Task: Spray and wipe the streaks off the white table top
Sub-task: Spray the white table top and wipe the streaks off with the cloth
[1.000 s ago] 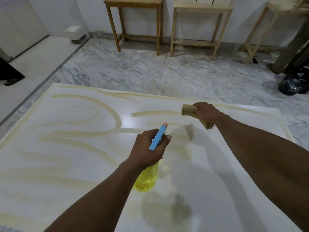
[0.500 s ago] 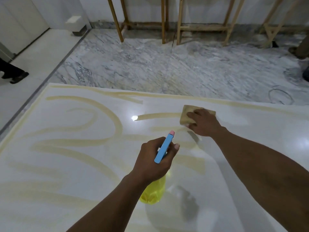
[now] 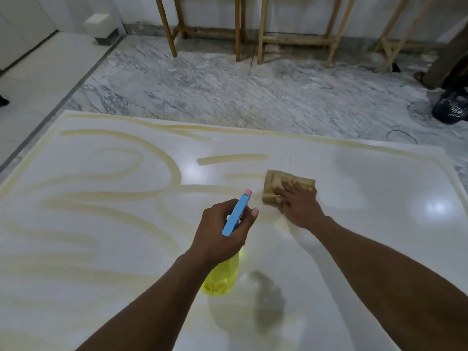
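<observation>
Streaks (image 3: 101,133): tan loops and bands lie on the white table top (image 3: 354,224), spreading left of the left hand's fingers and out to the near left edge.
Left hand (image 3: 222,234): fingers wrapped round the neck of the spray bottle (image 3: 222,277), thumb tip beside its head; the hand is raised above the surface.
Spray bottle: the blue head with its pink nozzle juts forward past the curled fingers; the yellow body hangs below the palm and casts a shadow on the table.
Short streak (image 3: 233,159): a straight tan bar just beyond the fingertips of both hands.
Right hand (image 3: 298,206): laid flat, fingers (image 3: 295,184) straight and spread, pressing down on the cloth (image 3: 276,183).
Cloth: tan and folded, lying on the table under the right fingertips and showing beyond them and to their left.
Table top: glossy white with light glints to the right of the right fingers.
Background: wooden stands (image 3: 238,29) on a marble floor (image 3: 228,92), well beyond the fingers.
</observation>
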The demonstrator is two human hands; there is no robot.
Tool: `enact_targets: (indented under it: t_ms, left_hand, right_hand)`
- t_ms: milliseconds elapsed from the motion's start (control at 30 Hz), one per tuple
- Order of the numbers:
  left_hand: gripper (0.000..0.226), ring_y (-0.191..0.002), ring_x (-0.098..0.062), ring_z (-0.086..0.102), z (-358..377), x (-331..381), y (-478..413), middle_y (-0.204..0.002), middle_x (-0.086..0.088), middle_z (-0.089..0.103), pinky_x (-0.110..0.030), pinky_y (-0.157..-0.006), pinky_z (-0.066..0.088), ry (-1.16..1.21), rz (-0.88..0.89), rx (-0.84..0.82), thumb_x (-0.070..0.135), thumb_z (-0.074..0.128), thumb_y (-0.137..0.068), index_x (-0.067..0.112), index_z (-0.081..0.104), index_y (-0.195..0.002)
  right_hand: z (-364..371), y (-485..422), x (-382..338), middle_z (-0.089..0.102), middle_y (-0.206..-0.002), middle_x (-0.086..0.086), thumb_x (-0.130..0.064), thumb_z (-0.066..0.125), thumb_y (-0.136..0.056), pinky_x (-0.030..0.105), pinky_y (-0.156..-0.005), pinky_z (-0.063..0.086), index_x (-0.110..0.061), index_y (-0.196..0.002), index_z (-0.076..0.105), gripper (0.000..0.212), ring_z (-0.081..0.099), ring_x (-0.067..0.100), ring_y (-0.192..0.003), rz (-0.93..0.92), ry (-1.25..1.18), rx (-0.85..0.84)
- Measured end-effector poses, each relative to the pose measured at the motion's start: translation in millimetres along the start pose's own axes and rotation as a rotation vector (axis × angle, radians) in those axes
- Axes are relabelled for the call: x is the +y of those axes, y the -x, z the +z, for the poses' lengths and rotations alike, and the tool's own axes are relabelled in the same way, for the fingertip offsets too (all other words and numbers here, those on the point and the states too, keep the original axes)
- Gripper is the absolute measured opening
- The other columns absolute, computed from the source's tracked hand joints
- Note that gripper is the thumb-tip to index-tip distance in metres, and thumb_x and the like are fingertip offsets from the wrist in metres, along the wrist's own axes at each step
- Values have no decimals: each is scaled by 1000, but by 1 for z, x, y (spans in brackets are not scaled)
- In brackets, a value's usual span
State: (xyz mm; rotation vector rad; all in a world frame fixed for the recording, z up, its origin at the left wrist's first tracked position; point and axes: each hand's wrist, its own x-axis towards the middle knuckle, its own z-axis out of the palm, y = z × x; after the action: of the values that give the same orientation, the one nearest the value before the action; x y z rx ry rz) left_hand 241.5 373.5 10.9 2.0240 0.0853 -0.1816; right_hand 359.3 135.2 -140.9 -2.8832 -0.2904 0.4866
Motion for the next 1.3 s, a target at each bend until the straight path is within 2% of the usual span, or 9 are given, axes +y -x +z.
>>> enact_targets:
  t_ms: [167,300,533,700,833,967,1033,1133,1300]
  left_hand:
    - [33,-55,-27,75,-11,-8,61,-91,-19,76,-18,-52,54,-3,47,-10,38,73,-99,25,57,-74]
    - [32,-61,-34,74,-20,-18,125,-84,-24,71,-13,-52,51,5,41,-25,38,72,-100,20,59,-77]
    - [29,-62,-33,74,-44,-44,242,-73,-14,66,-12,-52,52,16,33,-34,39,73,-100,20,62,-80]
    - [30,-65,-38,74,-56,-53,292,-71,-8,62,-12,-51,51,3,38,-45,38,72,-100,19,61,-79]
    - [29,-65,-36,75,-59,-49,304,-80,-16,70,-13,-52,52,11,51,-65,39,72,-100,21,62,-80]
    - [27,-65,-33,76,-62,-38,288,-88,-18,72,-13,-54,53,32,53,-53,40,73,-99,20,64,-83]
    - [29,-64,-32,76,-62,-33,276,-85,-16,71,-14,-54,54,29,53,-48,41,73,-99,19,64,-83]
    - [31,-61,-32,75,-59,-24,246,-77,-10,68,-14,-53,53,26,34,-37,41,73,-99,15,65,-84]
    - [33,-60,-34,74,-47,-3,174,-76,-15,67,-16,-53,53,38,24,-12,41,74,-98,12,65,-84]
  right_hand:
    - [29,81,-27,14,-167,-7,-51,20,-104,53,-116,10,-43,-152,29,50,8,23,-154,5,-22,-15]
    - [64,163,-55,15,-166,-8,-50,22,-104,53,-115,11,-44,-152,31,49,9,22,-154,13,-47,6]
    - [120,293,-107,18,-165,-11,-44,28,-106,51,-117,10,-45,-150,34,44,9,17,-154,27,-103,-9]
    - [132,339,-135,36,-159,-10,-42,34,-106,50,-115,20,-39,-143,48,40,24,17,-151,28,-107,62]
    - [122,342,-134,64,-129,-1,-52,34,-102,42,-95,47,-33,-124,61,40,55,25,-126,102,-236,69]
    - [75,317,-127,69,-95,6,-41,38,-102,39,-77,50,-20,-92,61,33,64,31,-90,251,-490,169]
    - [48,297,-120,70,-101,11,-36,42,-101,43,-84,55,-15,-100,65,31,65,31,-92,440,-808,226]
    - [12,267,-100,73,-105,15,-40,61,-90,54,-86,58,-11,-113,66,38,70,37,-96,660,-1298,64]
    - [-56,202,-55,66,-116,29,1,60,-85,63,-87,54,-2,-123,58,39,66,47,-104,485,-1303,-175]
